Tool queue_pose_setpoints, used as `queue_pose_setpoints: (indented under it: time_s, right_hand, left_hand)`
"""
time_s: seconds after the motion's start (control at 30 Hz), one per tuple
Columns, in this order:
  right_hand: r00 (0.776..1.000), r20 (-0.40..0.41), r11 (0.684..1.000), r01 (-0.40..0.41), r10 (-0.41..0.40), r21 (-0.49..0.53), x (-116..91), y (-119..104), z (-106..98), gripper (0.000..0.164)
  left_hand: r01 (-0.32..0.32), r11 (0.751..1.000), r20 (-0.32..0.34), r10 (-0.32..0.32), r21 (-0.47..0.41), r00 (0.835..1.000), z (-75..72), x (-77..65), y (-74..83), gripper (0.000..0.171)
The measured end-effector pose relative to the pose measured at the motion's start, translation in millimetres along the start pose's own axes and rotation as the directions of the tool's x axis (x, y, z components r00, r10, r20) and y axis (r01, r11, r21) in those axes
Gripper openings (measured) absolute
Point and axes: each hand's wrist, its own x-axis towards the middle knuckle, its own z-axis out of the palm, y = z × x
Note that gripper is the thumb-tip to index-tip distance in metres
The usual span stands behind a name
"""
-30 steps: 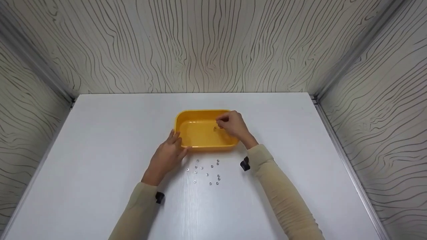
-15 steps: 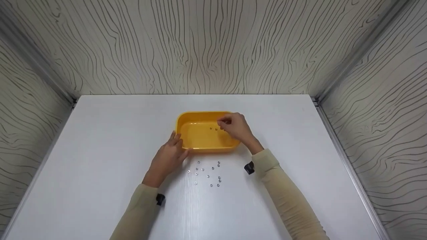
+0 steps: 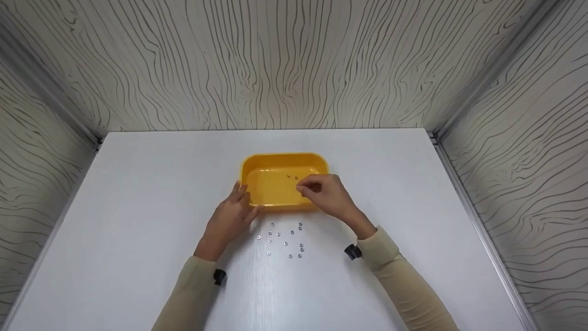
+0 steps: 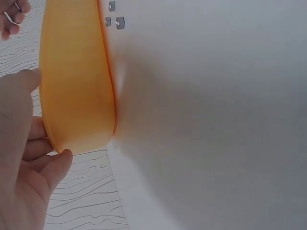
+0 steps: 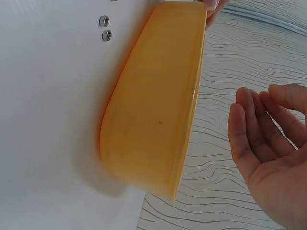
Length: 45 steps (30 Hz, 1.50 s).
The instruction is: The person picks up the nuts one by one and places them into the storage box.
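Note:
A yellow plastic tray [image 3: 275, 208] stands on the white table. My left hand [image 3: 228, 219] grips its near left corner; in the left wrist view, the thumb and fingers [image 4: 58, 165] lie at the rim. Over the tray's right side hangs my right hand [image 3: 328, 195], its fingers loosely bent. Nothing shows between these fingers [image 5: 238, 127] in the right wrist view. Two small nuts [image 3: 296, 178] lie inside the tray. Several more metal hex nuts [image 3: 285, 243] are scattered on the table just in front of it, some also visible as nuts [image 5: 106, 35] beside the tray wall.
The white tabletop [image 3: 138, 184] extends on both sides of the tray. Behind it rises a wood-grain patterned wall [image 3: 275, 64], with similar panels left and right. A small black device [image 3: 353, 251] sits at the right wrist, another black device [image 3: 220, 276] at the left.
My right hand has drawn back toward the near right side of the tray. Two nuts now show apart inside it. The left hand stays at the corner.

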Motion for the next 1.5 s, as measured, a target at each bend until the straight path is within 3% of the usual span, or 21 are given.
queue_pose_setpoints:
  time_s: [0.2,0.4,0.57,0.8,1.13,1.3,1.5]
  right_hand:
    - [0.999,0.027,0.999,0.018,-0.016,-0.041,-20,-5,6,0.013]
    - [0.983,0.113,0.974,0.160,-0.143,-0.158,-34,1,14,0.014]
    - [0.969,0.189,0.948,0.201,-0.156,-0.248,-40,5,19,0.014]
    - [0.941,0.287,0.904,0.271,-0.177,-0.331,-38,15,25,0.019]
    - [0.914,0.332,0.835,0.363,-0.233,-0.414,-30,30,31,0.020]
    - [0.912,0.342,0.819,0.369,-0.228,-0.439,-31,38,33,0.015]
    - [0.915,0.339,0.770,0.374,-0.217,-0.517,-32,42,37,0.013]
  left_hand:
    - [-0.018,1.000,-0.002,0.018,0.002,1.000,1.1,-1.8,3.3,0.048]
    - [-0.015,1.000,-0.026,0.016,0.011,1.000,2.7,-3.1,3.7,0.047]
    - [-0.010,1.000,-0.016,0.010,-0.001,1.000,2.5,-3.1,2.6,0.049]
    - [0.015,1.000,-0.001,-0.015,-0.007,1.000,1.8,-4.7,1.5,0.053]
    - [0.073,0.997,0.035,-0.072,-0.017,0.997,-2.6,-2.9,3.8,0.054]
    - [0.067,0.998,0.043,-0.067,-0.005,0.997,-0.5,-3.8,3.8,0.053]
    - [0.027,1.000,-0.001,-0.027,0.006,1.000,1.5,-2.8,2.4,0.050]
